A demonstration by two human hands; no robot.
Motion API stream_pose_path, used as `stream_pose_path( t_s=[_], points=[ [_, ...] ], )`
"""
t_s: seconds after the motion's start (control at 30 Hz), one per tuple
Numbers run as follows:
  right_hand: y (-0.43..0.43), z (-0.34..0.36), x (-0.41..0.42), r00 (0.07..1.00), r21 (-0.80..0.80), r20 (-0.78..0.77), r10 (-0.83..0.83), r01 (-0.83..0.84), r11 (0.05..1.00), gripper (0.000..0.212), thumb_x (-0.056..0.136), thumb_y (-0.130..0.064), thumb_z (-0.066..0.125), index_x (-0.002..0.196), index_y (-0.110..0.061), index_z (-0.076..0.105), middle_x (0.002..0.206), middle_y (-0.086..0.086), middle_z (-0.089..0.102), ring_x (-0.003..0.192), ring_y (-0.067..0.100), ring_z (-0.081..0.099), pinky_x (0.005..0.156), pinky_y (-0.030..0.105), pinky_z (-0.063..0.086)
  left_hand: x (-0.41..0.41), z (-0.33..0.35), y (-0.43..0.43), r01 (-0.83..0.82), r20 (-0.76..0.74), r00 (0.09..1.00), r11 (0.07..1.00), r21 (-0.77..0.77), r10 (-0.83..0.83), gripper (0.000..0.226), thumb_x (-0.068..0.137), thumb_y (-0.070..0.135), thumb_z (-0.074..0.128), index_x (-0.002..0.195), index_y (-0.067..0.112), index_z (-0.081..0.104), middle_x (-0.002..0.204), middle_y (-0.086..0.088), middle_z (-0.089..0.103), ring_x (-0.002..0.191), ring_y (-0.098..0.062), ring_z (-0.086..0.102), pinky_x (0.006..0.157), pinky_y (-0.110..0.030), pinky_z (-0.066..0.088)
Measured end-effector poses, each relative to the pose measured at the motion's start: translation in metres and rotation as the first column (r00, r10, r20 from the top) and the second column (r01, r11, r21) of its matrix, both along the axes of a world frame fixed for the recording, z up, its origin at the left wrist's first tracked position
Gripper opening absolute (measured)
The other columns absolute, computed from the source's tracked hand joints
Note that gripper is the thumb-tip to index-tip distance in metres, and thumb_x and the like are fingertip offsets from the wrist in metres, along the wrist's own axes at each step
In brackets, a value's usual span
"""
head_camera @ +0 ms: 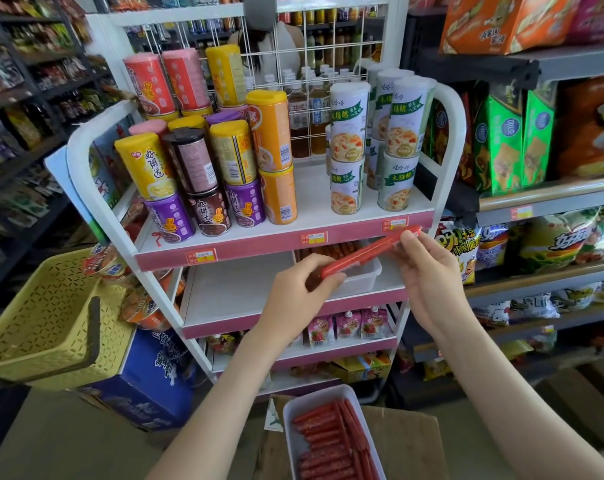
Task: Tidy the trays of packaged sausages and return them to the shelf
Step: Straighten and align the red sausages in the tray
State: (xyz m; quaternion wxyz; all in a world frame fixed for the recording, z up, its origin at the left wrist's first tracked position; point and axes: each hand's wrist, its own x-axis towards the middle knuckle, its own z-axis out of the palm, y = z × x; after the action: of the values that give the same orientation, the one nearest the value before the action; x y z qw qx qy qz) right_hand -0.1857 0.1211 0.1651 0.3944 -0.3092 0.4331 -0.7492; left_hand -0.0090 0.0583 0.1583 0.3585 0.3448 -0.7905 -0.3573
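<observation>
Nearest to the camera, a white tray [319,394] lies on the left part of a cardboard box [408,441], close to its left edge. It is filled with red packaged sausages [331,441]: most lie in a stack of rows across the tray, and some lie along its right wall.

Above this tray both forearms reach forward and up toward the rack. The left hand [293,289] is turned with its back to the camera, and its thumb and curled fingers pinch the lower left end of one red sausage [366,252]. The right hand [428,268] is higher, and its fingertips pinch the upper right end of the same sausage. So the sausage is held between the two hands, slanted, the left end low and the right end high. It is in the air in front of the middle shelf [238,292].

Behind the sausage, at the right end of this shelf and near its front edge, stands a second white tray [362,277]. It holds brownish-red sausages [331,251], which show toward its back. The held sausage crosses in front of this tray; whether it touches the rim I cannot tell.

One shelf higher, porridge cans [196,174] in yellow, purple, orange and dark colours are stacked at the left side, and green-and-white cans [349,133] at the right side. At the left of the rack a yellow basket [40,323] rests on a blue carton [155,379].
</observation>
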Motion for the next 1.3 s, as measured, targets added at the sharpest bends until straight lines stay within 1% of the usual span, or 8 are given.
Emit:
stream_pose_path(
  t_s=[0.1, 0.17, 0.3, 0.47, 0.63, 0.8, 1.13, 1.3],
  points=[
    [-0.003, -0.007, -0.002, 0.997, 0.007, 0.068, 0.046, -0.046, 0.999, 0.036, 0.088, -0.011, 0.059, 0.123, -0.004, 0.052, 0.102, 0.007, 0.065, 0.097, 0.019, 0.063, 0.097, 0.035, 0.05, 0.0, 0.005, 0.007, -0.066, -0.19, 0.98, 0.998, -0.017, 0.062, 0.019, 0.089, 0.021, 0.064, 0.097, 0.037, 0.059, 0.081, 0.009, 0.064, 0.071, -0.008, 0.059, 0.067, -0.021, 0.049],
    [-0.003, -0.011, 0.002, 0.975, 0.121, -0.222, 0.013, 0.014, 0.993, 0.042, 0.088, -0.015, 0.064, 0.127, -0.02, 0.05, 0.118, -0.005, 0.06, 0.111, 0.007, 0.057, 0.099, 0.025, 0.044, -0.002, 0.007, 0.01, -0.104, -0.222, 0.972, 0.989, -0.109, 0.078, 0.015, 0.087, 0.018, 0.066, 0.098, 0.027, 0.062, 0.085, 0.012, 0.065, 0.078, -0.005, 0.061, 0.071, -0.017, 0.05],
    [-0.004, -0.019, 0.011, 0.516, -0.031, -0.851, -0.097, 0.135, 0.99, 0.043, 0.082, -0.02, 0.073, 0.117, -0.034, 0.052, 0.118, -0.016, 0.05, 0.115, 0.002, 0.039, 0.097, 0.012, 0.027, -0.007, 0.007, 0.014, -0.127, -0.173, 0.983, 0.916, -0.38, 0.065, 0.015, 0.086, 0.017, 0.068, 0.097, 0.009, 0.065, 0.087, 0.011, 0.061, 0.08, 0.01, 0.054, 0.074, -0.004, 0.041],
    [-0.002, -0.015, 0.026, 0.403, -0.166, -0.897, -0.181, 0.074, 0.983, 0.025, 0.084, -0.029, 0.056, 0.103, -0.014, 0.063, 0.095, -0.021, 0.051, 0.092, 0.003, 0.045, 0.085, 0.005, 0.034, -0.011, 0.004, 0.017, -0.167, -0.194, 0.978, 0.831, -0.531, 0.072, 0.019, 0.085, 0.019, 0.065, 0.097, 0.004, 0.066, 0.093, -0.005, 0.062, 0.087, -0.005, 0.054, 0.083, -0.011, 0.045],
    [0.0, -0.014, 0.028, 0.445, -0.2, -0.873, -0.2, 0.049, 0.979, 0.018, 0.087, -0.008, 0.058, 0.103, -0.016, 0.063, 0.098, -0.023, 0.056, 0.093, 0.004, 0.053, 0.084, 0.007, 0.04, -0.012, 0.005, 0.021, -0.083, -0.22, 0.975, 0.872, -0.482, -0.029, 0.023, 0.086, 0.016, 0.066, 0.104, 0.003, 0.064, 0.101, -0.002, 0.063, 0.098, -0.007, 0.057, 0.091, -0.015, 0.043],
    [0.001, -0.005, 0.033, 0.957, -0.034, -0.223, 0.185, -0.198, 0.98, 0.019, 0.093, -0.004, 0.05, 0.107, -0.007, 0.063, 0.094, 0.001, 0.072, 0.092, 0.015, 0.067, 0.083, 0.025, 0.052, -0.007, -0.004, 0.019, 0.015, -0.129, 0.99, 0.938, -0.347, -0.063, 0.043, 0.089, 0.022, 0.064, 0.129, 0.011, 0.053, 0.124, 0.002, 0.057, 0.116, -0.009, 0.054, 0.101, -0.02, 0.042],
    [-0.008, -0.014, 0.028, 0.954, -0.073, -0.001, 0.301, -0.3, 0.951, 0.024, 0.09, -0.007, 0.049, 0.11, -0.003, 0.061, 0.1, 0.01, 0.068, 0.098, 0.021, 0.064, 0.09, 0.031, 0.051, 0.0, -0.028, 0.01, -0.056, -0.105, 0.994, 0.912, -0.407, 0.015, 0.038, 0.087, 0.006, 0.064, 0.125, 0.008, 0.058, 0.117, 0.007, 0.057, 0.111, 0.004, 0.05, 0.093, -0.007, 0.04],
    [-0.017, -0.036, 0.02, 0.961, 0.136, -0.023, 0.277, -0.271, 0.953, 0.025, 0.098, -0.008, 0.046, 0.119, -0.002, 0.057, 0.094, 0.01, 0.065, 0.093, 0.023, 0.063, 0.092, 0.037, 0.053, 0.006, -0.048, 0.007, -0.005, 0.066, 0.998, 0.994, -0.108, 0.013, 0.044, 0.092, 0.032, 0.059, 0.133, 0.021, 0.05, 0.123, 0.01, 0.057, 0.111, 0.002, 0.052, 0.087, -0.003, 0.039]
  ],
)
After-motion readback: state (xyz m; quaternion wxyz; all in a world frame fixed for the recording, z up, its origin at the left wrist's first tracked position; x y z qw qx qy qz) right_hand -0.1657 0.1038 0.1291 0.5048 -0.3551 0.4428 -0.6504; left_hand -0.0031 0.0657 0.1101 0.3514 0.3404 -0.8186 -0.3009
